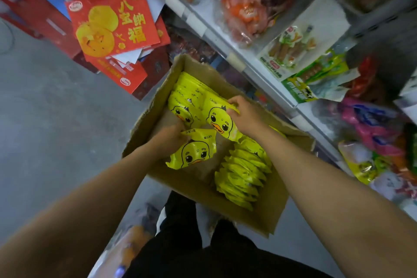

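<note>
Single head-worn wide-angle view, looking steeply down, close above an open cardboard box [144, 120], edges perhaps slightly blurred

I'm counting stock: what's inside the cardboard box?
Yellow duck packets: a far row, a near row, and two loose ones, the near packet gripped by the left hand, the far packet by the right hand. Bare box floor shows between. Anything under the rows is covered.

Yellow duck packet [195, 153] lies face-up beside its twin [220, 122] in box [266, 214]
</note>
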`<state>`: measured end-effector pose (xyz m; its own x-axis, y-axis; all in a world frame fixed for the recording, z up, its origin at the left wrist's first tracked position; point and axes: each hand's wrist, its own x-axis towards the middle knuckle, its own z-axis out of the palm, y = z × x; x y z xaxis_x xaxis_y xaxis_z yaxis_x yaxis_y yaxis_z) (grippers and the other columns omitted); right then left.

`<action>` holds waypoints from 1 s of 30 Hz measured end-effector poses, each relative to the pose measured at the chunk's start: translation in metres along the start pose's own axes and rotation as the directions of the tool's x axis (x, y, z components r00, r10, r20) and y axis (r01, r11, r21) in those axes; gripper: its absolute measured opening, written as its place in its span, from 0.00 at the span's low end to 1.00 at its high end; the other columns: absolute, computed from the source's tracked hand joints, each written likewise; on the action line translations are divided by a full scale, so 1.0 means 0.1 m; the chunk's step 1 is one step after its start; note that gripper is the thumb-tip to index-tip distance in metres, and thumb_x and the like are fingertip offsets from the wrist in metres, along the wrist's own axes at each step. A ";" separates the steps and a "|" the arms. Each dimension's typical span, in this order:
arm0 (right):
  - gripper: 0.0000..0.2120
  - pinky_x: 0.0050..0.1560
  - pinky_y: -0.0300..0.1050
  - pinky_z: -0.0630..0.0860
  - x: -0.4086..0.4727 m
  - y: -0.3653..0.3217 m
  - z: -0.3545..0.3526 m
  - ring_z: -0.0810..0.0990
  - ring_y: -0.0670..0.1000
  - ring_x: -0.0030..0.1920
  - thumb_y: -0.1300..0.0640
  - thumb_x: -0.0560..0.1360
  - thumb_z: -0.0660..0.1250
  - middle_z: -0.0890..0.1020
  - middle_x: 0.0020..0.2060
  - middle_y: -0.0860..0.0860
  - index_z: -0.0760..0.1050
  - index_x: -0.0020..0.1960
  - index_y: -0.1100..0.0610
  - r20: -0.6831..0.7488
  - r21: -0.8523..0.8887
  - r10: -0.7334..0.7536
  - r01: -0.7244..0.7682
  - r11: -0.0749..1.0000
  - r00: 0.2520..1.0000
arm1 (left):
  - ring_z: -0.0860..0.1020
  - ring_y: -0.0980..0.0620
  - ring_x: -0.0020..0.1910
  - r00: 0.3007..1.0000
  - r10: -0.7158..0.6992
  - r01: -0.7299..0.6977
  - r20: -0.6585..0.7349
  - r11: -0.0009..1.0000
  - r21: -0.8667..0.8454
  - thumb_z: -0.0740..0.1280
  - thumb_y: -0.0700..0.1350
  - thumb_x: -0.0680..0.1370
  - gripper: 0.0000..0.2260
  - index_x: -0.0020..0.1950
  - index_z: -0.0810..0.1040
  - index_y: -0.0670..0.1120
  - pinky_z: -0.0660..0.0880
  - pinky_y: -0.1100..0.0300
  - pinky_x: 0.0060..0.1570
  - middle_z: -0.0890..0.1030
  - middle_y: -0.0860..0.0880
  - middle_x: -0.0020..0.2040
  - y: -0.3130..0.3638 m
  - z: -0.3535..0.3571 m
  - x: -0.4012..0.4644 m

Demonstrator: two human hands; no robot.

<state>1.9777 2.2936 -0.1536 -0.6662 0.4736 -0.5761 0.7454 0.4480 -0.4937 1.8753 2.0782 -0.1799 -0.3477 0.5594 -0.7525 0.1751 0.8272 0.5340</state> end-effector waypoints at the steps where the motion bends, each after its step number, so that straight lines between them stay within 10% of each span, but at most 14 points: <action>1: 0.13 0.58 0.51 0.74 -0.04 0.03 -0.09 0.79 0.57 0.58 0.54 0.80 0.65 0.81 0.58 0.55 0.73 0.63 0.54 -0.023 0.023 -0.008 0.009 1.000 1.000 | 0.78 0.44 0.50 1.000 -0.004 0.005 0.008 0.999 -0.047 0.67 0.50 0.78 0.13 0.56 0.75 0.43 0.74 0.54 0.47 0.80 0.42 0.50 0.07 -0.01 -0.07; 6: 0.17 0.64 0.50 0.74 -0.61 0.33 -0.68 0.80 0.52 0.58 0.53 0.78 0.69 0.82 0.58 0.55 0.76 0.63 0.60 -0.108 0.324 0.046 -0.009 0.946 0.993 | 0.81 0.57 0.44 0.985 -0.004 0.064 0.170 0.934 -0.350 0.80 0.53 0.64 0.25 0.55 0.73 0.49 0.79 0.57 0.44 0.82 0.55 0.45 0.71 0.10 -0.53; 10: 0.12 0.55 0.40 0.78 -1.30 0.72 -1.07 0.81 0.40 0.46 0.47 0.71 0.76 0.83 0.46 0.42 0.79 0.51 0.50 -0.114 0.599 0.070 0.013 0.801 0.991 | 0.73 0.56 0.60 0.979 0.049 -0.022 0.198 0.990 -0.139 0.79 0.51 0.63 0.39 0.70 0.69 0.45 0.68 0.64 0.55 0.73 0.54 0.62 1.34 0.42 -0.91; 14: 0.26 0.59 0.61 0.78 -2.09 1.24 -1.49 0.84 0.55 0.52 0.49 0.64 0.80 0.86 0.52 0.53 0.80 0.58 0.56 -0.171 0.767 0.059 0.095 0.634 0.984 | 0.60 0.48 0.74 0.976 0.169 -0.178 0.135 0.982 0.064 0.77 0.56 0.67 0.42 0.76 0.61 0.50 0.61 0.57 0.68 0.60 0.50 0.77 1.93 0.93 -1.27; 19: 0.16 0.47 0.54 0.82 -3.29 1.94 -2.13 0.84 0.56 0.47 0.56 0.70 0.76 0.86 0.49 0.54 0.79 0.56 0.56 -0.320 0.833 0.084 0.238 0.500 0.943 | 0.76 0.69 0.46 0.902 0.396 -0.412 0.171 0.908 0.070 0.76 0.42 0.70 0.31 0.69 0.66 0.53 0.68 0.76 0.43 0.71 0.59 0.58 2.94 1.71 -1.89; 22: 0.13 0.39 0.48 0.81 -3.97 2.40 -2.48 0.84 0.53 0.41 0.59 0.73 0.74 0.86 0.46 0.53 0.77 0.56 0.55 -0.456 0.816 0.127 0.357 0.456 0.881 | 0.81 0.54 0.54 0.869 0.454 -0.479 0.196 0.871 0.106 0.80 0.45 0.65 0.24 0.59 0.76 0.52 0.76 0.58 0.56 0.82 0.54 0.54 3.47 2.15 -2.06; 26: 0.12 0.44 0.52 0.79 -4.74 2.90 -2.88 0.83 0.55 0.41 0.61 0.73 0.73 0.86 0.43 0.53 0.76 0.55 0.55 -0.603 0.770 0.197 0.499 0.397 0.773 | 0.76 0.60 0.48 0.772 0.594 -0.630 0.223 0.761 0.152 0.77 0.39 0.68 0.21 0.53 0.73 0.57 0.71 0.75 0.42 0.80 0.68 0.41 4.23 2.70 -2.38; 30: 0.11 0.37 0.46 0.81 -5.31 3.33 -3.24 0.85 0.52 0.39 0.65 0.74 0.72 0.85 0.44 0.54 0.76 0.54 0.57 -0.700 0.712 0.273 0.618 0.332 0.660 | 0.82 0.55 0.47 0.692 0.653 -0.721 0.308 0.645 0.255 0.79 0.41 0.66 0.20 0.53 0.78 0.53 0.77 0.64 0.45 0.85 0.58 0.46 4.95 3.06 -2.55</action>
<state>2.5713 2.4370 0.1987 -0.2530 0.9657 -0.0592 -0.1466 -0.0987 -0.9843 2.3323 2.3613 0.1587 0.1569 0.9437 -0.2913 0.5984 0.1437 0.7882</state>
